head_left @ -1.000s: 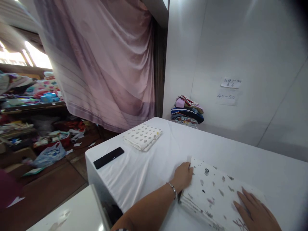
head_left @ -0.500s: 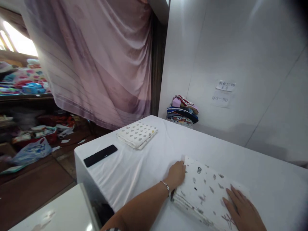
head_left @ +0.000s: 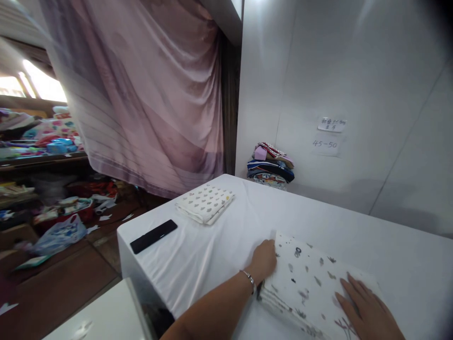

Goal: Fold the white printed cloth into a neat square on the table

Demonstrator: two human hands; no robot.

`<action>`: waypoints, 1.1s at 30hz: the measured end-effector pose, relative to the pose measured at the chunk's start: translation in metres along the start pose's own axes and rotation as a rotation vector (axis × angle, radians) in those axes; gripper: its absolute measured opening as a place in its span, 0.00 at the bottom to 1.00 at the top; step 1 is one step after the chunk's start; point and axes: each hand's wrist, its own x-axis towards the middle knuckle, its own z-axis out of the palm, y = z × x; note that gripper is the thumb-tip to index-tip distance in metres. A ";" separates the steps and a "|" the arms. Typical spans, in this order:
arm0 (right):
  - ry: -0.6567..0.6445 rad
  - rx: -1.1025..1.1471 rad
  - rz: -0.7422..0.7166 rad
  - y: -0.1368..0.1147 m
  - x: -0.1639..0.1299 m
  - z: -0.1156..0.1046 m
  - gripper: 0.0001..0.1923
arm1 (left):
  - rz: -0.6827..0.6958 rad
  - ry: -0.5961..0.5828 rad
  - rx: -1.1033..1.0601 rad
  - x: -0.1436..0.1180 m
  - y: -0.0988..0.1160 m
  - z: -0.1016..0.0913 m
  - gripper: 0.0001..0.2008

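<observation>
A folded white cloth with small dark prints point(head_left: 307, 283) lies on the white-covered table point(head_left: 219, 245) in front of me. My left hand point(head_left: 264, 259) rests against the cloth's left edge, fingers curled at the fold, a bracelet on the wrist. Flat on top of the cloth's right end lies my right hand point(head_left: 364, 311), fingers spread. Further back on the table sits a second folded white cloth with a heart pattern point(head_left: 205, 203).
A black phone point(head_left: 153, 236) lies near the table's left edge. A pile of folded colourful fabrics point(head_left: 271, 165) stands by the white wall. A pink curtain point(head_left: 148, 94) hangs behind. Bags and clutter point(head_left: 56, 217) cover the floor and shelves at left.
The view has shifted slightly; both hands stay on the printed folded cloth in nearly the same pose.
</observation>
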 end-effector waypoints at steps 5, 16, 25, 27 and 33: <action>0.047 0.004 -0.089 0.005 -0.006 0.009 0.23 | 0.006 -0.025 0.028 0.000 0.000 -0.002 0.16; -0.041 -0.065 0.058 -0.020 0.003 -0.018 0.27 | -0.011 -0.045 -0.049 0.001 0.003 -0.006 0.16; -0.046 -0.046 0.050 -0.020 0.004 -0.020 0.29 | -0.008 0.035 -0.010 0.002 -0.002 0.002 0.17; -0.043 -0.039 0.047 -0.020 0.004 -0.021 0.29 | -0.009 0.033 -0.006 0.002 -0.003 0.003 0.17; -0.055 -0.055 0.064 -0.020 0.004 -0.022 0.29 | -0.004 0.005 -0.009 0.001 0.000 -0.001 0.17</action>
